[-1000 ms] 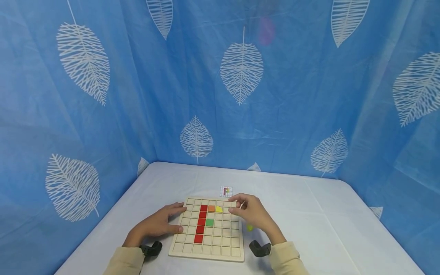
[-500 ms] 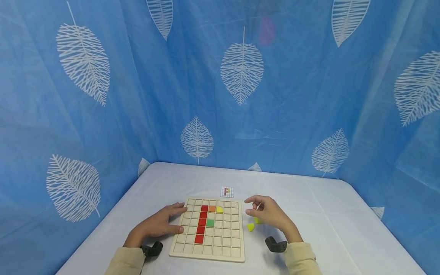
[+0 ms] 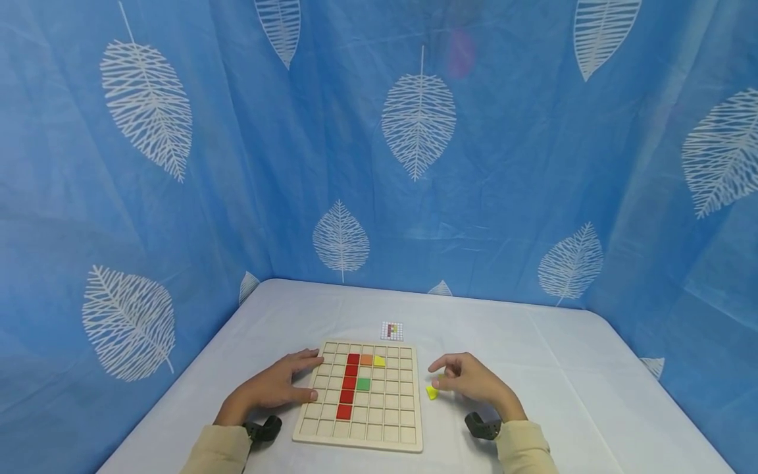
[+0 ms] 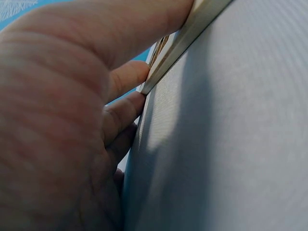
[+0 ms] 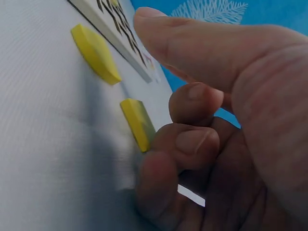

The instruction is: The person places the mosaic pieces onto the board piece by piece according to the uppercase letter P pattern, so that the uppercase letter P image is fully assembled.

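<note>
A wooden grid board (image 3: 391, 416) lies on the table. Its cells hold a column of red square tiles (image 3: 347, 382), an orange tile (image 3: 366, 360), a yellow piece (image 3: 379, 361) and a green tile (image 3: 363, 384). My left hand (image 3: 274, 383) rests against the board's left edge, thumb and fingers spread along the rim. To the right of the board, my right hand (image 3: 474, 380) hovers low with loosely bent fingers and nothing between them. Below its thumb, the right wrist view shows a curved yellow piece (image 5: 96, 54) and another yellow piece (image 5: 137, 124) on the cloth, the latter close to the fingertips.
Behind the board lies a small card (image 3: 392, 331) printed with a coloured grid pattern. A white cloth (image 3: 568, 388) covers the table. Blue curtains (image 3: 497, 197) with white leaf prints stand around the back and sides.
My right hand has moved from over the board's upper right to the right and nearer me, down beside the loose yellow pieces. The left hand has stayed at the board's edge.
</note>
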Available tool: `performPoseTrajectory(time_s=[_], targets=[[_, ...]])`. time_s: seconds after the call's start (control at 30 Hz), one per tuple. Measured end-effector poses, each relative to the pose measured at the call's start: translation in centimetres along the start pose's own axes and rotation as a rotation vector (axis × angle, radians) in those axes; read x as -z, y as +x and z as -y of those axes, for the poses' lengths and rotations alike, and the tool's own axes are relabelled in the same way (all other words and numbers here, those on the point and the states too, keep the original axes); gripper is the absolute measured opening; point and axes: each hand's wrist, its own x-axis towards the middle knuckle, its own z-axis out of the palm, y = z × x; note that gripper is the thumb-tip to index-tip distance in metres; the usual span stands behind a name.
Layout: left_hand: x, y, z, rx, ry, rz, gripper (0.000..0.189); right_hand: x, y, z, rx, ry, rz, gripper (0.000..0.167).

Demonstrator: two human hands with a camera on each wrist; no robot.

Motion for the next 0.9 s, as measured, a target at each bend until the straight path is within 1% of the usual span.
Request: performPoseTrajectory(time_s=[0.27, 0.4, 0.57, 0.9], targets=[[0.04, -0.07, -0.28, 0.013, 0.002, -0.003, 0.083, -0.19, 0.14, -0.62, -0.028, 0.009, 0.019, 0.028], [0.08, -0.15, -0.44, 0.02, 0.0, -0.005, 0.083, -0.25, 0.29, -0.66, -0.038, -0.014, 0.009, 0.029], [0.07, -0.19, -0.42, 0.016, -0.009, -0.002, 0.083, -0.36, 0.33, -0.43, -0.057, -0.048, 0.002, 0.029], [0.07, -0.03, -0.28, -0.007, -0.01, -0.001, 0.082, -0.34, 0.17, -0.2, -0.053, -0.045, 0.03, 0.029]])
